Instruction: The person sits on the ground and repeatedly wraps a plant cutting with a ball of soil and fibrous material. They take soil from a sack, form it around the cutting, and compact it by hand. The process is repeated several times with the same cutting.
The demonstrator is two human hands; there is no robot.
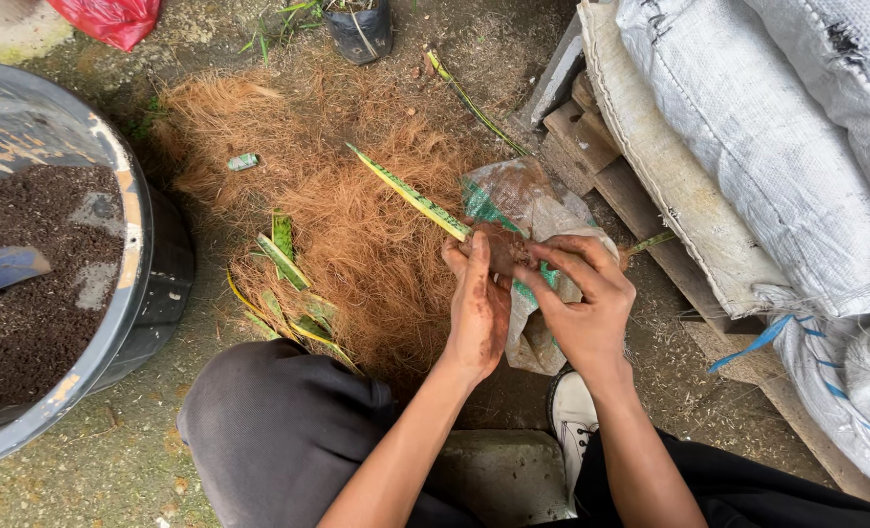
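My left hand (476, 308) holds the root end of a long green leaf cutting with yellow edges (411, 194), whose base is wrapped in brown fibre (501, 248). My right hand (582, 298) pinches that fibre-wrapped base from the right, fingers closed on it. Both hands are soiled. Under them lies a crumpled clear plastic bag with green print (523, 200). A spread of brown coconut fibre (357, 215) covers the ground just beyond the hands.
A large round tub of dark soil (132, 244) stands at left. More green leaf cuttings (283, 259) lie on the fibre. White woven sacks (777, 147) rest on wooden boards at right. A small black pot (359, 29) and a red bag (112, 18) sit far off.
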